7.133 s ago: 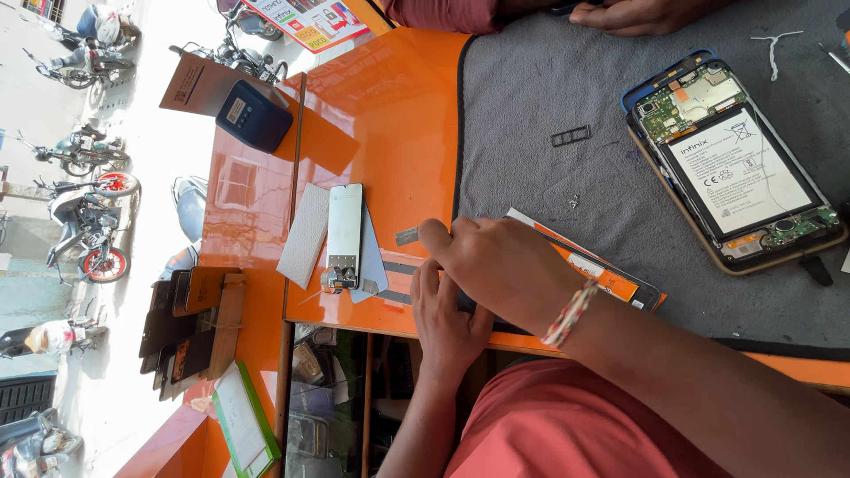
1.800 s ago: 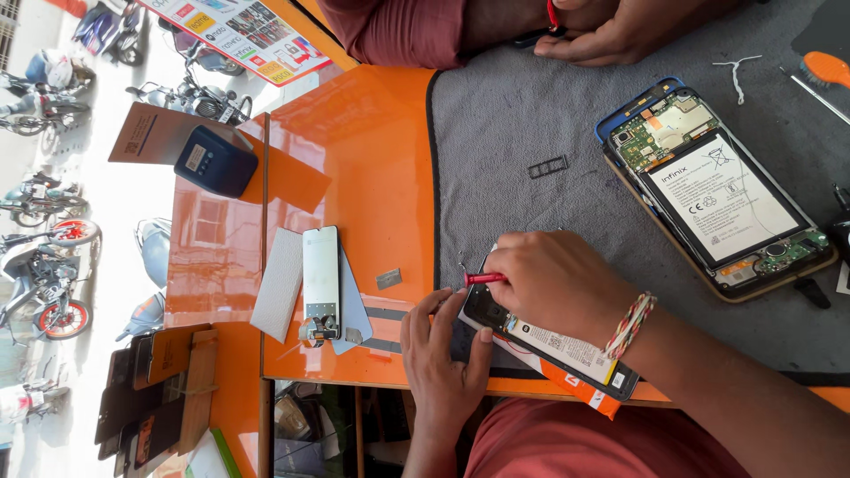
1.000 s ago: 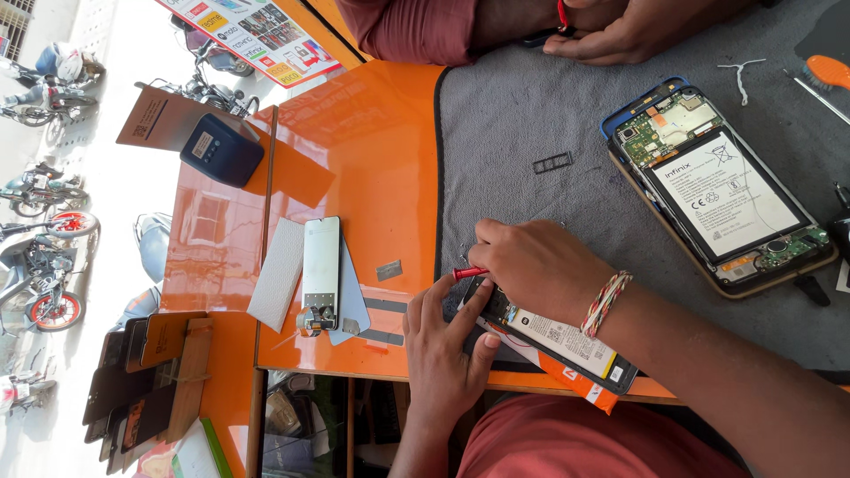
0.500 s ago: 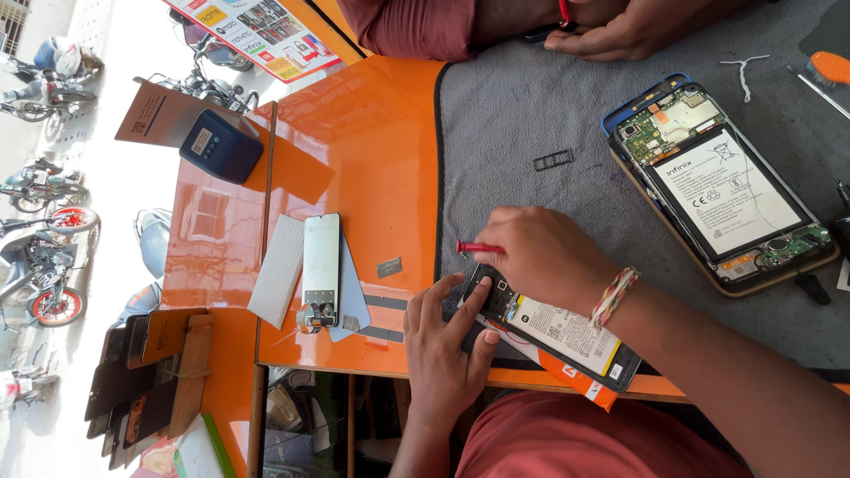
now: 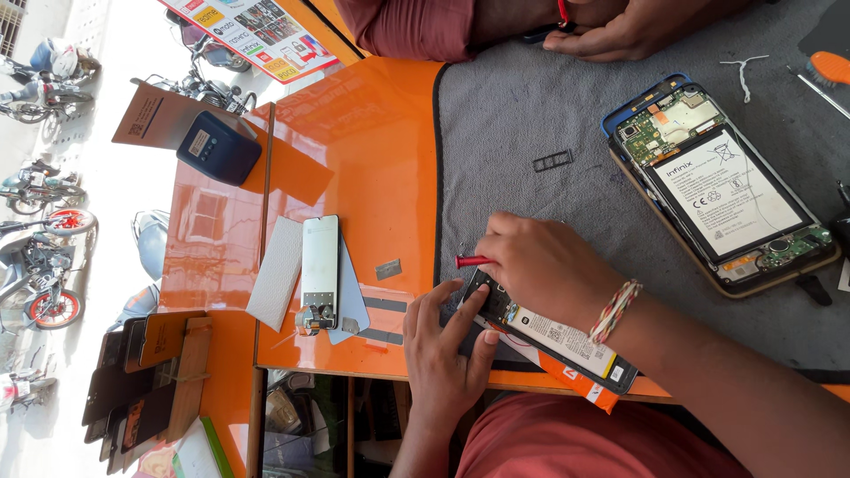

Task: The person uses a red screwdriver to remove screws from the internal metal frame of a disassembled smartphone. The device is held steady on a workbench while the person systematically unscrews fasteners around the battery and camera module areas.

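An opened black phone (image 5: 531, 326) with a white-labelled battery lies at the near edge of the grey mat (image 5: 531, 115), partly over an orange strip (image 5: 580, 389). My left hand (image 5: 443, 354) presses on its left end with the fingers spread. My right hand (image 5: 544, 270), with a beaded band at the wrist, grips a red-handled screwdriver (image 5: 469, 261) above the phone's top corner. The tool's tip is hidden under my fingers.
A second opened phone (image 5: 722, 190) lies at the mat's right, a small black tray frame (image 5: 553, 161) mid-mat. On the orange counter (image 5: 372, 150) are a screen part (image 5: 320, 265), a metal scrap (image 5: 388, 269) and a blue box (image 5: 217, 146). Another person's hand (image 5: 637, 31) rests at the far edge.
My right hand took up the red screwdriver and has held it at the phone's top end; over the last half second both hands barely shifted.
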